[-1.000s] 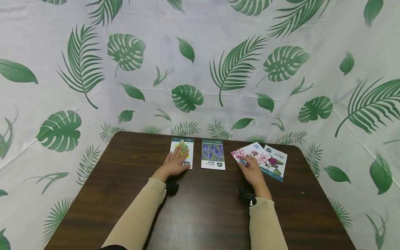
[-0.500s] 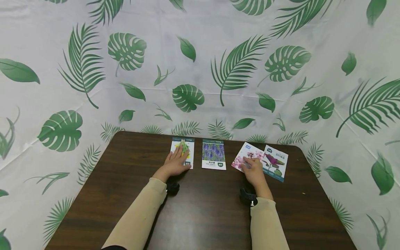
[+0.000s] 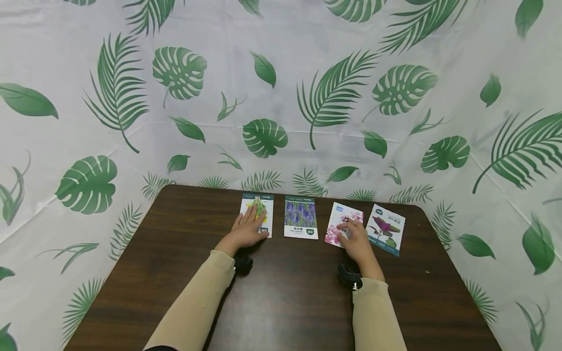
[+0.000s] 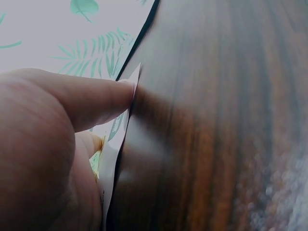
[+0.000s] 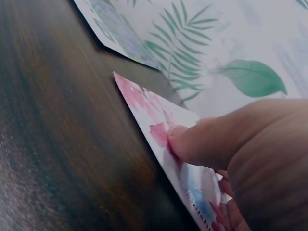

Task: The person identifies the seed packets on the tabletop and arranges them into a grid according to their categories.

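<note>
Fingers extended, my left hand (image 3: 243,233) rests on a flower seed packet with yellow blooms (image 3: 267,208). In the left wrist view its thumb (image 4: 103,98) lies at the packet's edge. My right hand (image 3: 357,242) presses on a seed packet with pink flowers (image 3: 340,213); its thumb (image 5: 192,142) lies on the packet's printed face. Part of each packet is hidden under the hand. Between the hands lies a packet with purple spikes (image 3: 300,217). To the right of the pink one, slightly turned, is a packet with a purple flower (image 3: 386,228).
The dark wooden table (image 3: 290,302) carries all the packets near its far edge. A white cloth with green leaves (image 3: 281,97) hangs behind it. A tiny pale scrap (image 3: 427,272) lies at the right.
My right hand has slid the pink packet left, turning it straighter; it has come off the purple-flower packet, which it overlapped before. My left hand has stayed in place.
</note>
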Available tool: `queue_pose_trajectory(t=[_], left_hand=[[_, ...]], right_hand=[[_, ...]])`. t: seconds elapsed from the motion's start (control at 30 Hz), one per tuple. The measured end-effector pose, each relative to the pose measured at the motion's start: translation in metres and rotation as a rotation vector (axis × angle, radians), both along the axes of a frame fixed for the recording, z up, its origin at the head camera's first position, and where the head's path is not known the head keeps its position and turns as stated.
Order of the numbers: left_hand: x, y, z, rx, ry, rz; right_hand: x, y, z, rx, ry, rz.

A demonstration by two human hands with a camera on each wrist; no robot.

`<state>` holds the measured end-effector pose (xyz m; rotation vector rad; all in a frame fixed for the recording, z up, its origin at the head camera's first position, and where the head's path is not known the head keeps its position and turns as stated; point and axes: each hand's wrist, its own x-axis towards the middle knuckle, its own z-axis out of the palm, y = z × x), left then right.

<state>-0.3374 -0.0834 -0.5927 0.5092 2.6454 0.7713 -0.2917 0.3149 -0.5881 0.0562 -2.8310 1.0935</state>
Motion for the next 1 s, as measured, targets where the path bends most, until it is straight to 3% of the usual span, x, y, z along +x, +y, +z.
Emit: queue_pose_trajectory(t=[0.3, 0.63, 1.0], left_hand=[[-0.0006, -0.0006, -0.0014, 0.011, 0.004, 0.001], [-0.0012, -0.0005, 0.0003, -0.003, 0.003, -0.001], [-0.0072, -0.0017, -0.0041, -0.004, -0.022, -0.008]], right_hand=[[0.0002, 0.0061, 0.0032, 0.035, -0.115, 0.037], [-0.0008, 0.0013, -0.0037, 0.049, -0.086, -0.009], [0.0043, 0.003, 0.0028, 0.065, -0.135, 0.027]])
